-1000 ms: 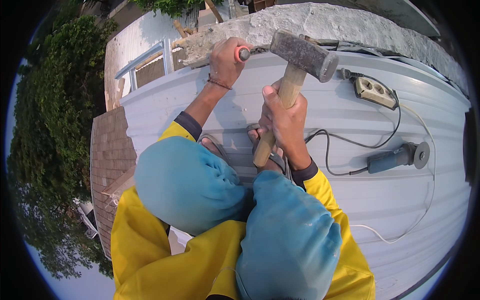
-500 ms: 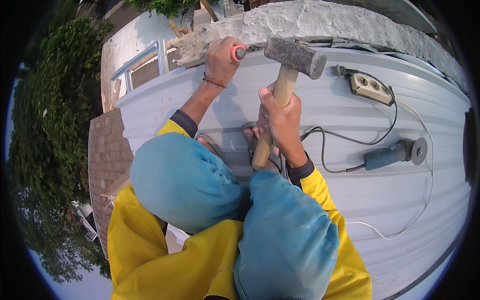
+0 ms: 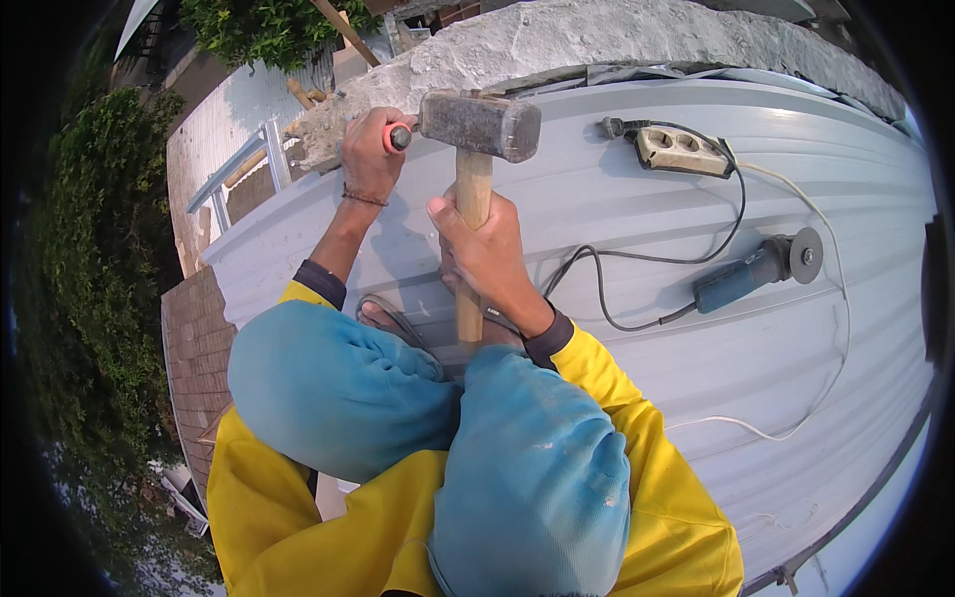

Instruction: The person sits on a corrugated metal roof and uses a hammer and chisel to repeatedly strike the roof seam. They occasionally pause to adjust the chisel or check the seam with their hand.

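Note:
My left hand point(image 3: 369, 162) is closed round a chisel point(image 3: 398, 138) with a red-orange guard and dark striking end, held at the rough concrete edge point(image 3: 537, 40). My right hand point(image 3: 482, 244) grips the wooden handle of a heavy hammer point(image 3: 479, 124). Its worn metal head is just right of the chisel's end; whether they touch I cannot tell. The chisel's tip is hard to make out. Below both hands are my sandalled feet, partly hidden behind my knees, on pale corrugated metal roofing point(image 3: 786, 378).
To the right lie an angle grinder point(image 3: 736, 279) with its cord and a socket strip point(image 3: 681, 149) with cables. Beyond the roof's left side are metal framing point(image 3: 244, 169), wooden pieces, a brown tiled roof point(image 3: 194, 358) and trees point(image 3: 99, 249).
The hammer head has moved left and is closer to the chisel's end, its handle more upright. My left hand sits a little lower and further left in view, as the whole scene has shifted leftward.

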Demonstrator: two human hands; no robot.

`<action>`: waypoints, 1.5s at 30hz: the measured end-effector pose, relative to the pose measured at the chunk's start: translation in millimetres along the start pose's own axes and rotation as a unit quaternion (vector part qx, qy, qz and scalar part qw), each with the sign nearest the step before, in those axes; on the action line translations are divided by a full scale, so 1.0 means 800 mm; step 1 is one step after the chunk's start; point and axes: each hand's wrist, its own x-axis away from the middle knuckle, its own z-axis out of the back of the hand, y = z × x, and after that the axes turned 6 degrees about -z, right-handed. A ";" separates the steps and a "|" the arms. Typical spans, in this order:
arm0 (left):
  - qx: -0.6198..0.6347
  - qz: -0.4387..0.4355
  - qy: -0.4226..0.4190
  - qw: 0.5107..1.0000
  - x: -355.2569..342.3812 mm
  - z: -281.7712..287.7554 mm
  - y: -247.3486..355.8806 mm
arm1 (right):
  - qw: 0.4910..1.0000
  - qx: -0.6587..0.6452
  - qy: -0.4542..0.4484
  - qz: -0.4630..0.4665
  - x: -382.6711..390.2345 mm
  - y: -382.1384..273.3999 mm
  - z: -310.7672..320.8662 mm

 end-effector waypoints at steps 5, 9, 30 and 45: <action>0.043 0.015 -0.006 0.999 0.005 0.003 -0.007 | 0.987 -0.126 0.067 0.069 -0.009 0.008 -0.019; 0.007 -0.010 -0.021 1.000 0.006 0.006 -0.008 | 0.999 0.028 0.032 -0.028 -0.022 0.044 -0.032; 0.014 0.013 -0.002 1.000 0.008 0.003 -0.018 | 0.988 -0.149 0.045 0.016 -0.009 0.010 -0.011; 0.008 0.007 0.015 1.000 -0.001 0.014 -0.006 | 0.999 -0.047 0.002 -0.019 -0.012 -0.022 -0.020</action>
